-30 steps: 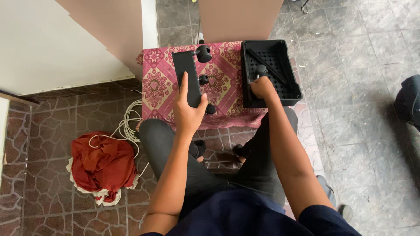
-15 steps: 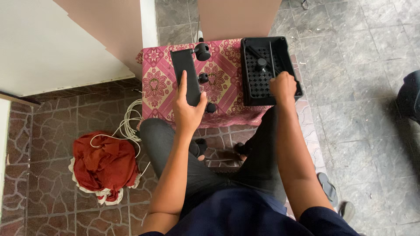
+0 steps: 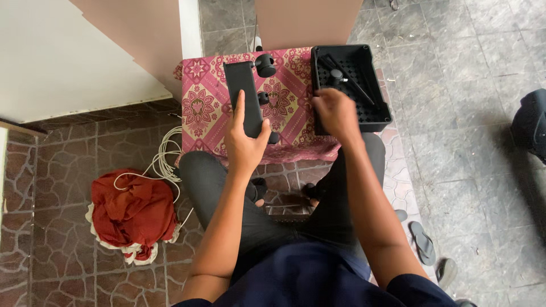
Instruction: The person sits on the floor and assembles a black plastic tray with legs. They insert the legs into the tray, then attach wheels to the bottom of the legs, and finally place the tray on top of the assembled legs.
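Both hands work over a small table draped in a pink patterned cloth (image 3: 205,108): the left hand (image 3: 244,139) grips the near end of a flat black rectangular panel (image 3: 242,91) lying at about 11 o'clock, while the right hand (image 3: 335,111), fingers curled loosely so that whether it holds anything cannot be told, hovers at the near-left corner of a black plastic tray (image 3: 378,113) at 1 o'clock. Sorting parts between panel and tray appears to be the step in hand, and the next move likely calls for a careful pinch on one small piece. Inside the perforated tray lie a thin black rod (image 3: 351,82) and a round black knob (image 3: 336,74); two more black knobs (image 3: 265,65) sit on the cloth beside the panel.
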